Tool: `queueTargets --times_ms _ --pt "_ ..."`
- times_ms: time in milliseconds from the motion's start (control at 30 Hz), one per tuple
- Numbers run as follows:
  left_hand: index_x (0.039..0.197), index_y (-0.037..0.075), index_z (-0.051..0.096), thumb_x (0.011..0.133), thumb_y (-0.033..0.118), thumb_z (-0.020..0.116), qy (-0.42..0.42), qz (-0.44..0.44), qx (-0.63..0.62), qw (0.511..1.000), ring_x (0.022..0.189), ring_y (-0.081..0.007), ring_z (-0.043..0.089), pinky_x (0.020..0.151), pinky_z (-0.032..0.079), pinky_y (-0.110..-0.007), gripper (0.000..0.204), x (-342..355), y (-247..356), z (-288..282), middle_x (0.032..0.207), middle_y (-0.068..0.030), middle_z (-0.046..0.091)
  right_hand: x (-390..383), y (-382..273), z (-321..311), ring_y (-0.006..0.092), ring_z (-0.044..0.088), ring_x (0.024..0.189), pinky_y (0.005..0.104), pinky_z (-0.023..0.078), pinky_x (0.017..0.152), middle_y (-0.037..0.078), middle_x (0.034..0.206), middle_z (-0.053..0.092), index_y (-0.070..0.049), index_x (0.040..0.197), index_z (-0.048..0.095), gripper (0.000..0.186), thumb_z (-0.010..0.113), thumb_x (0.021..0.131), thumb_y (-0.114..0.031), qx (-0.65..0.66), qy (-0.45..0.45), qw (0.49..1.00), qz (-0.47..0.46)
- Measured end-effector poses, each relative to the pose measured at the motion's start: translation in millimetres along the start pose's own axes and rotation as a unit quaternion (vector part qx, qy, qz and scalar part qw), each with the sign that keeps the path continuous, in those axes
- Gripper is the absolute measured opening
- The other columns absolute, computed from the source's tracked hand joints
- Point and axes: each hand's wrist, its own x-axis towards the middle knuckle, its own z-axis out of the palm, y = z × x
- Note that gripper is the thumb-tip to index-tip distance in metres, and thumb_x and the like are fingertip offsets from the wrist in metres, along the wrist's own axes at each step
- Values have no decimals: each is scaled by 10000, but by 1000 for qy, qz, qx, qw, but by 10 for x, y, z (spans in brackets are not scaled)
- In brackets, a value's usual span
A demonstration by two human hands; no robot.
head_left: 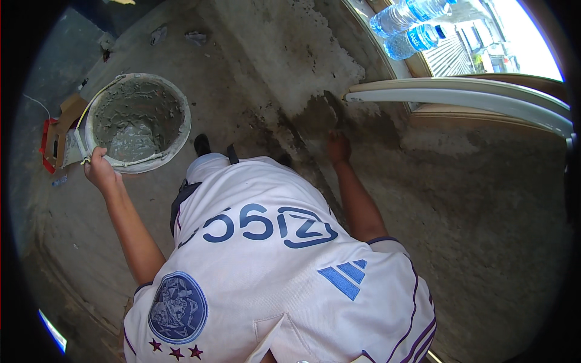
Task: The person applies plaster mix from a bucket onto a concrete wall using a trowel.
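My left hand (103, 170) is closed on the near left edge of a pale, cement-smeared bucket (185, 123), where its thin handle (77, 135) meets the rim. Wet grey mortar (134, 140) lies in the bottom and clings to the inside walls. My right hand (338, 147) is in front of the rough cement wall (448, 199), beside a dark damp patch (321, 115). Its fingers look curled in; what they hold, if anything, does not show.
Two clear water bottles (411, 42) lie by the window opening at upper right. A long white curved strip (454, 100) juts out below it. An opened cardboard box (57, 136) lies left of the bucket. Crumpled scraps (195, 38) are on the concrete floor.
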Motion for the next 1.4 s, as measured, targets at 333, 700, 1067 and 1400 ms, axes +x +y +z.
queueTargets --times_ms 333,700,1067,1400 --pt "869 -106 568 578 28 581 -28 3 -11 1000 820 -217 553 761 427 -299 321 -50 45 64 904 -120 581 -126 -75 -18 396 571 874 472 446 736 217 916 609 -43 975 573 370 482 845 -377 -14 -57 998 31" --pt "882 -94 571 582 28 574 -35 1 4 999 824 -221 554 767 428 -308 324 2 29 19 916 -116 585 -53 -230 -36 394 575 846 476 446 722 206 896 607 -62 964 534 338 488 845 -375 -1 -10 1000 -25" --pt "861 -91 572 580 37 581 -29 -5 -15 999 824 -218 552 770 423 -307 309 -14 41 31 898 -112 584 -154 -136 -192 411 561 852 469 446 723 226 874 604 -22 932 585 380 502 835 -380 73 -15 997 -5" --pt "848 -87 571 583 12 565 -36 -16 -32 999 786 -208 556 728 438 -305 282 63 -3 -25 867 -107 585 -642 135 -93 425 553 875 491 437 727 259 899 591 -15 992 560 384 506 835 -361 79 63 990 96"
